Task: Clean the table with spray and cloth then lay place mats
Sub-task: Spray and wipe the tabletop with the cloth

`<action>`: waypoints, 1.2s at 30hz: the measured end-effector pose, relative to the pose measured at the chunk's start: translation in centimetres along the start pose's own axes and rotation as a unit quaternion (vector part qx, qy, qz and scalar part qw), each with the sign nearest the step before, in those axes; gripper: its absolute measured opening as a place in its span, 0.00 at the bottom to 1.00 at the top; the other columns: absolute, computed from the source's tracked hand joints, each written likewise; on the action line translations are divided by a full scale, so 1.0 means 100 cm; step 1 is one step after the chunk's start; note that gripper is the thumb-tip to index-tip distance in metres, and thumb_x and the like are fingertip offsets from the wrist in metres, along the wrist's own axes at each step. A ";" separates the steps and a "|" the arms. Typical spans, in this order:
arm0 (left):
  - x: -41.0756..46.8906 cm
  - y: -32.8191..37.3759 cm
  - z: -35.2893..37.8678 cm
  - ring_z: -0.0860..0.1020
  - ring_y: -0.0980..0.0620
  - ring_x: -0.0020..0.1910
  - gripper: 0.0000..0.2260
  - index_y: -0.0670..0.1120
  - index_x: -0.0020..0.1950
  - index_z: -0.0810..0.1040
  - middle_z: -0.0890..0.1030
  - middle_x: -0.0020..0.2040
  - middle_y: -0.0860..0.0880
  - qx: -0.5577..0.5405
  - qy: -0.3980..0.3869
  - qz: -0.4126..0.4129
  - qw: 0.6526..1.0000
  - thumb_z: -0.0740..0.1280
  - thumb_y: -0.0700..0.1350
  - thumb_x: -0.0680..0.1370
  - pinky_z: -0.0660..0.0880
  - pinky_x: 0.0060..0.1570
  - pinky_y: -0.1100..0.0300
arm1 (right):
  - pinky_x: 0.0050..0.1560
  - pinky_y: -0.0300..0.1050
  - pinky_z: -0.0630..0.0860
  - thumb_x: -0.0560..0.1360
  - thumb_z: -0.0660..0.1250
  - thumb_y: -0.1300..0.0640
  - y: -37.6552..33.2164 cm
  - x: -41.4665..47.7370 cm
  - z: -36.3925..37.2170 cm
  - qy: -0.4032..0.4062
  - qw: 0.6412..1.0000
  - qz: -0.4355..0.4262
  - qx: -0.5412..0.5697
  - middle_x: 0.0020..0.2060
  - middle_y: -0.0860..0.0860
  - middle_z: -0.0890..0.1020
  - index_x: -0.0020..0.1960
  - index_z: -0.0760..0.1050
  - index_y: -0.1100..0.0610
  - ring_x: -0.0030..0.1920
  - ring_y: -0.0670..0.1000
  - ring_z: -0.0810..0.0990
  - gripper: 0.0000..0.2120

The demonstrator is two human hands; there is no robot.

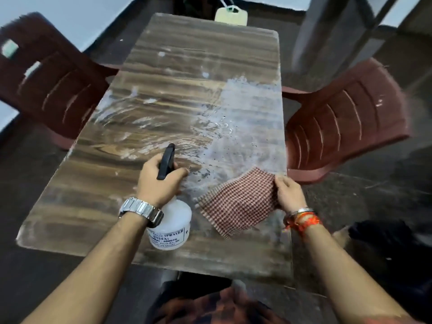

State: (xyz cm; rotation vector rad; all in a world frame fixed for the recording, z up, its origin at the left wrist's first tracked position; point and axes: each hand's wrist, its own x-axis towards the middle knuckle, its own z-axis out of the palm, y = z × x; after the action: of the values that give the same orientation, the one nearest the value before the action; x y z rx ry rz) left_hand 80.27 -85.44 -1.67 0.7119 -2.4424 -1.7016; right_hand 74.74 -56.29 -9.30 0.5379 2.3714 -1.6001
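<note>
Table [98, 183]: wood-grain top, long and narrow, running away from the viewer; right half wet and streaked with white foam and droplets, left half drier with faint smears.

Left hand [159, 181]: fingers wrapped around the neck of a spray bottle [171, 220], one finger curled forward at the trigger; black spray head pointing away over the table. Bottle body translucent white, with a printed label, held over the near part of the table; whether its base rests on the top cannot be told. Metal wristwatch [141, 211] on this wrist.

Right hand [288, 191]: fingers pinched closed on the right edge of a cloth [238, 199]. Cloth red-and-white checked, fringed at its near edges, spread open beside the foam near the table's right edge; its far corner is lifted, and contact with the surface is unclear. Orange threads and a metal bangle [304, 218] on this wrist.

Surroundings: one dark red plastic chair [53, 85] at the left side of the table, another chair [346, 118] at the right side. A pale cream object [230, 16] at the far end, too blurred to identify. Dark floor.
</note>
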 end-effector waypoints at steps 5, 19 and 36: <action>-0.032 -0.008 0.022 0.76 0.52 0.25 0.07 0.40 0.41 0.75 0.77 0.31 0.46 -0.004 0.035 -0.038 0.999 0.74 0.37 0.72 0.78 0.27 0.56 | 0.69 0.55 0.65 0.76 0.54 0.42 0.044 0.017 0.013 -0.003 0.914 -0.207 -0.349 0.67 0.61 0.74 0.71 0.68 0.60 0.67 0.62 0.71 0.30; -0.010 -0.013 0.058 0.77 0.54 0.28 0.09 0.41 0.43 0.77 0.78 0.34 0.50 0.020 -0.029 -0.056 0.998 0.76 0.37 0.69 0.78 0.27 0.60 | 0.67 0.74 0.36 0.71 0.40 0.26 0.056 0.009 0.112 -0.080 0.842 -0.136 -0.516 0.77 0.57 0.37 0.78 0.40 0.48 0.74 0.67 0.32 0.42; 0.023 0.017 0.129 0.83 0.42 0.32 0.05 0.45 0.37 0.77 0.82 0.33 0.44 0.031 0.029 -0.106 0.993 0.72 0.42 0.65 0.82 0.34 0.48 | 0.65 0.74 0.29 0.70 0.50 0.33 0.064 0.026 0.076 -0.185 0.761 -0.267 -0.561 0.75 0.58 0.31 0.77 0.34 0.46 0.72 0.66 0.27 0.43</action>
State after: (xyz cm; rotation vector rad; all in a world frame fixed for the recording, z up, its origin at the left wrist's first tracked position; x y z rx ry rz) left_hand 73.53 -74.73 -5.45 1.0471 -2.4674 -1.6510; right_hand 74.97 -60.76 -18.59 -0.6790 2.6632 -0.0740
